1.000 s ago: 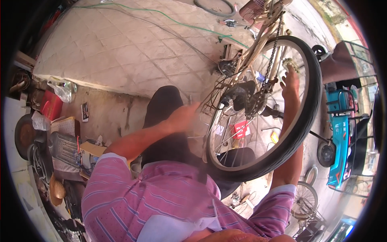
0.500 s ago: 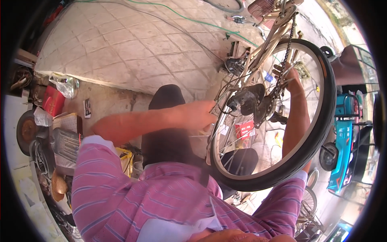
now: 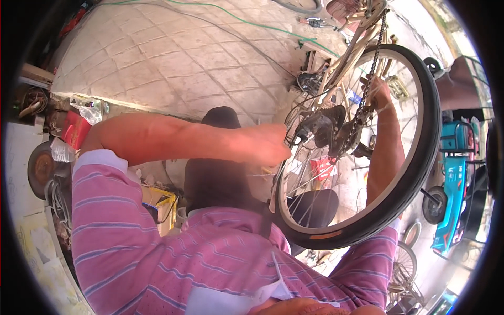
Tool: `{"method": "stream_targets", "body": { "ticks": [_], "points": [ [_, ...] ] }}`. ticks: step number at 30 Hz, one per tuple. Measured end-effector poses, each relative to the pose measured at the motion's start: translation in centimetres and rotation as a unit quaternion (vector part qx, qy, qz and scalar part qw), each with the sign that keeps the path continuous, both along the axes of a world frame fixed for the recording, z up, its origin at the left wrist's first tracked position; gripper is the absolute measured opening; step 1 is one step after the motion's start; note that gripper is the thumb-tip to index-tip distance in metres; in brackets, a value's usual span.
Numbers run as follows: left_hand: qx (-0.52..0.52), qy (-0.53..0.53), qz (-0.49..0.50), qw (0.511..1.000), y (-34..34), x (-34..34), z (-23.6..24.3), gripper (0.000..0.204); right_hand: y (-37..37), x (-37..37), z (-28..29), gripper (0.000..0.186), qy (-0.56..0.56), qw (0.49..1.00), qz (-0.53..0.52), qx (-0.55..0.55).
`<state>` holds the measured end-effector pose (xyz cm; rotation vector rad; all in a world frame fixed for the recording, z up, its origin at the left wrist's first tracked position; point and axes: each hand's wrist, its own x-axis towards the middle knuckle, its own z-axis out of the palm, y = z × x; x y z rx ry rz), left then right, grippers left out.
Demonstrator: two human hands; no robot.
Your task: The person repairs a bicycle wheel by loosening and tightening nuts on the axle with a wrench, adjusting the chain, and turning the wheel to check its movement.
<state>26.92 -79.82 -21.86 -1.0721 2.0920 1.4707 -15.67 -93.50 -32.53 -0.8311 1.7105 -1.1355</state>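
An upended bicycle's wheel (image 3: 433, 113) with a black tyre stands before me at the right. My left hand (image 3: 270, 145) is closed beside its left rim, near the dark hub parts (image 3: 326, 126); what it holds, if anything, is hidden. Through the spokes I see my right forearm, on the wheel's far side. My right hand (image 3: 379, 94) has its fingers curled at the bicycle chain (image 3: 373, 68), which runs from the upper frame (image 3: 353, 50) down to the hub. Spokes and chain partly cover those fingers.
A red printed box (image 3: 321, 169) lies behind the spokes. A green hose (image 3: 231, 14) crosses the tiled floor. At the left are a red box (image 3: 75, 128), a small wheel (image 3: 41, 170) and a yellow-edged box (image 3: 167, 207). A teal vehicle (image 3: 450, 184) stands at right.
The wheel has turned: the orange tyre mark went from upper right to the bottom. My left elbow has swung outward and the left hand shifted slightly right. My right fingers have curled more.
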Motion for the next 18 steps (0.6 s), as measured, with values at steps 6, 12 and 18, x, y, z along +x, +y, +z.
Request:
{"method": "stream_targets", "body": {
  "ticks": [6,12,18],
  "points": [
    [-0.203,0.095,-0.043,0.974,0.9,0.5,-1.6,0.039,-0.9,1.4,0.7,0.038,0.044,0.999,-0.003,0.032],
    [0.036,0.027,-0.074,0.996,-0.8,-1.4,2.8,0.039,-1.1,0.7,-0.7,0.035,0.028,0.999,-0.027,0.025],
    [-0.234,0.251,-0.01,0.939,1.0,1.0,-5.8,0.037,-1.3,2.7,-0.3,0.042,0.044,0.998,-0.04,0.027]
  ]
}}
